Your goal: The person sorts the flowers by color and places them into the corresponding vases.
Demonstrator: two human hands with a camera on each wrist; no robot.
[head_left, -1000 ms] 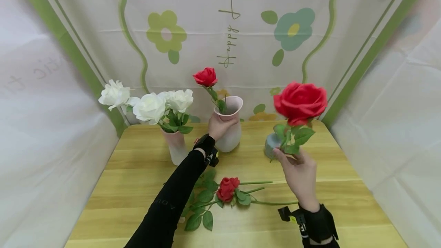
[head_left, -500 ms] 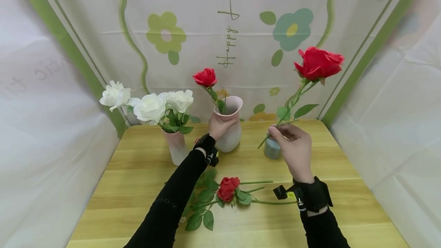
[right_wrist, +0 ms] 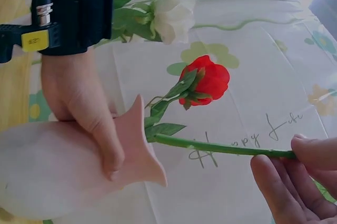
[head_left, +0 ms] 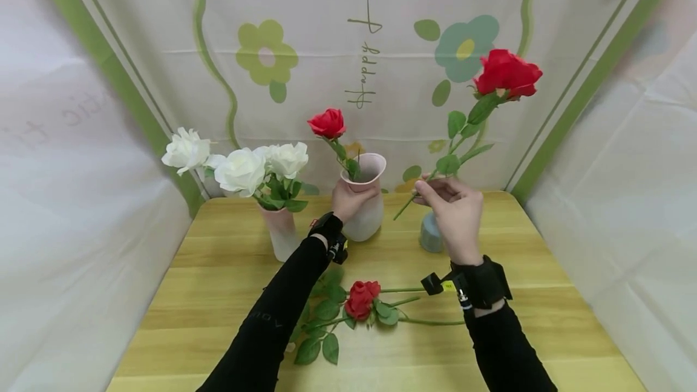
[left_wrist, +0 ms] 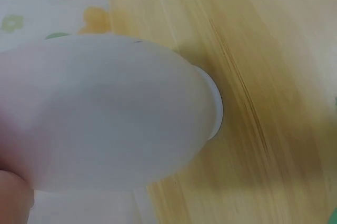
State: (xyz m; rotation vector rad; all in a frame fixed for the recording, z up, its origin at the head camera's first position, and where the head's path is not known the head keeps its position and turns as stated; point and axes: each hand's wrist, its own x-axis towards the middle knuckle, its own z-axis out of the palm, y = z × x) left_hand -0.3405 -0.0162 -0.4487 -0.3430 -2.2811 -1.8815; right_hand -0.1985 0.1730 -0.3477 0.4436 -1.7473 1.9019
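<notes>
My left hand (head_left: 351, 199) grips the neck of a pink-and-white vase (head_left: 363, 222) standing at the table's back. One red rose (head_left: 327, 123) leans leftward out of its mouth. To the right, my right hand (head_left: 454, 210) pinches the stem of another red rose (head_left: 507, 74) between thumb and fingers, bloom up and to the right. In the right wrist view its cut stem (right_wrist: 221, 146) points toward the flared rim (right_wrist: 150, 150). The left wrist view shows the vase's pale body (left_wrist: 116, 113) and round foot, with part of my hand at the lower left corner.
A second vase (head_left: 280, 238) holding white roses (head_left: 239, 171) stands left of my left hand. Behind my right hand is a small blue-grey pot (head_left: 431, 235). More red roses (head_left: 362, 300) with leafy stems lie on the wooden table (head_left: 392, 356) in front. A printed cloth (head_left: 327, 35) hangs behind.
My right hand has moved left toward the vase, and the rose it holds has swung upright, its stem end now pointing down-left. My left hand stays on the vase.
</notes>
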